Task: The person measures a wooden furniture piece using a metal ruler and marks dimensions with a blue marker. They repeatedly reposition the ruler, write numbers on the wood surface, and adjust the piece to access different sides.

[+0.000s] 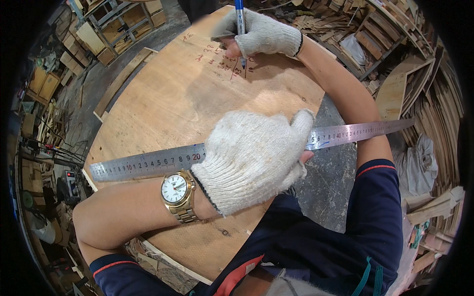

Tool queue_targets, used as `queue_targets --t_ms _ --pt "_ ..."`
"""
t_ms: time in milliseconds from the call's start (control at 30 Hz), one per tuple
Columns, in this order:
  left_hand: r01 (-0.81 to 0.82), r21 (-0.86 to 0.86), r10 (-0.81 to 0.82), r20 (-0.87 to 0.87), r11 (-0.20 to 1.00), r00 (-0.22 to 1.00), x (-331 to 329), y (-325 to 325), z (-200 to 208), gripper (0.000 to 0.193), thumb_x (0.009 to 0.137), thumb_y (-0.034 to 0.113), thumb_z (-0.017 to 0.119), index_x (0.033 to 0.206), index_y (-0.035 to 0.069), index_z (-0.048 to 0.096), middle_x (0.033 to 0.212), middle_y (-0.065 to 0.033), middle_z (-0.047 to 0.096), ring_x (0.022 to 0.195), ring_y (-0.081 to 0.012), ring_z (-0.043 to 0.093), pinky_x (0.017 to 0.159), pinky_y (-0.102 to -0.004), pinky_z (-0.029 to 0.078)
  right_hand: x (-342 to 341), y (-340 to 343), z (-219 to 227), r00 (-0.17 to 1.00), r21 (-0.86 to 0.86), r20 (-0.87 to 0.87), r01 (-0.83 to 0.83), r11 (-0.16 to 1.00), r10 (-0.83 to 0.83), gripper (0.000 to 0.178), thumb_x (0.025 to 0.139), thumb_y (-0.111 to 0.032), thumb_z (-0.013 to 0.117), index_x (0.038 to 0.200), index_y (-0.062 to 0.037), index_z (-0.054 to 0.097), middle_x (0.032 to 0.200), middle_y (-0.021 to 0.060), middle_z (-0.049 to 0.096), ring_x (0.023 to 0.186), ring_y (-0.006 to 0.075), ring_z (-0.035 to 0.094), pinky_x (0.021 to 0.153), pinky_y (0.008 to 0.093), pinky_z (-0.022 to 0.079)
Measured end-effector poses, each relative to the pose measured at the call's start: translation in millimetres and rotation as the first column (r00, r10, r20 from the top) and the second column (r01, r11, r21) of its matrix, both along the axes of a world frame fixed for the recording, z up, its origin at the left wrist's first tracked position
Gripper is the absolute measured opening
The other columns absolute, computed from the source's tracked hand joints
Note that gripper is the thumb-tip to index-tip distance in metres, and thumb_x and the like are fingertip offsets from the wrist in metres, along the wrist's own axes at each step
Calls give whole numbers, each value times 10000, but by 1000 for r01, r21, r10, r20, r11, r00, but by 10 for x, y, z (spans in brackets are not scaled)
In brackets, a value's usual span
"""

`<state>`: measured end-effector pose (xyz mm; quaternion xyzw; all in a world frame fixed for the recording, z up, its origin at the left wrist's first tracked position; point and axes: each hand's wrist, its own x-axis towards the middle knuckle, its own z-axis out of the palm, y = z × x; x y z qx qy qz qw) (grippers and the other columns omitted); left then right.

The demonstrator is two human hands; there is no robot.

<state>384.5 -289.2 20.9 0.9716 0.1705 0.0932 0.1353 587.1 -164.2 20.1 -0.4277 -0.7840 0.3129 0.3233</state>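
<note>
My left hand [254, 155], in a whitish knitted glove and with a gold watch [175, 190] on its wrist, closes over the middle of a long steel ruler [148, 162]. That ruler lies across the plywood sheet [163, 113], its right end jutting out past the sheet's edge. Toward the far end, my gloved right hand [261, 34] holds a blue and silver pen [240, 22] nearly upright. The pen's tip is down among red handwritten figures [217, 56] on the wood; whether it touches cannot be made out. Bare fingertips show from both gloves.
Stacks of thin wood strips [444, 113] and scrap pieces crowd the right side. A whitish plastic sack [417, 165] lies there too. Far left stand wooden frames [121, 27], with a wooden batten [123, 81] beside the sheet. Grey concrete floor [323, 182] shows at the right.
</note>
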Motion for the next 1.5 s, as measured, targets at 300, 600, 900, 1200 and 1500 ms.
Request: queue_targets --t_ms 300,600,900,1200,1500 --pt "5 9 -5 37 1000 999 -19 0 -22 344 969 414 648 1016 89 545 729 -86 654 614 -299 672 526 -414 500 -15 9 0 996 57 88 -3 998 -2 382 715 -301 933 893 -54 703 776 18 632 714 131 635 693 295 568" --pt "14 32 -17 90 999 996 -21 2 -67 351 975 424 641 1012 88 546 717 -82 649 599 -291 669 518 -409 499 -33 -12 7 992 86 126 7 996 -18 349 708 -331 936 774 -86 696 700 7 620 667 138 622 679 287 536" --pt "9 13 -10 59 1000 998 -20 5 -37 351 970 427 645 1013 94 542 721 -90 651 611 -309 670 528 -423 500 -5 79 -62 990 76 93 -111 991 104 260 776 -235 872 795 -39 703 632 4 596 532 95 560 521 261 477" --pt "-3 61 0 41 998 999 -35 -5 -42 347 967 422 648 1006 93 546 719 -93 652 609 -311 674 518 -431 502 9 104 -95 941 178 -328 148 973 -83 283 949 -259 746 1094 -25 684 857 54 715 694 112 667 588 251 513" --pt "45 101 -61 168 994 984 -8 24 -136 339 948 406 677 957 96 540 701 -128 658 618 -346 681 526 -461 516 1098 -741 -24 702 449 -35 647 616 -712 418 1061 -377 579 1205 6 662 1035 127 769 957 196 744 800 289 561"
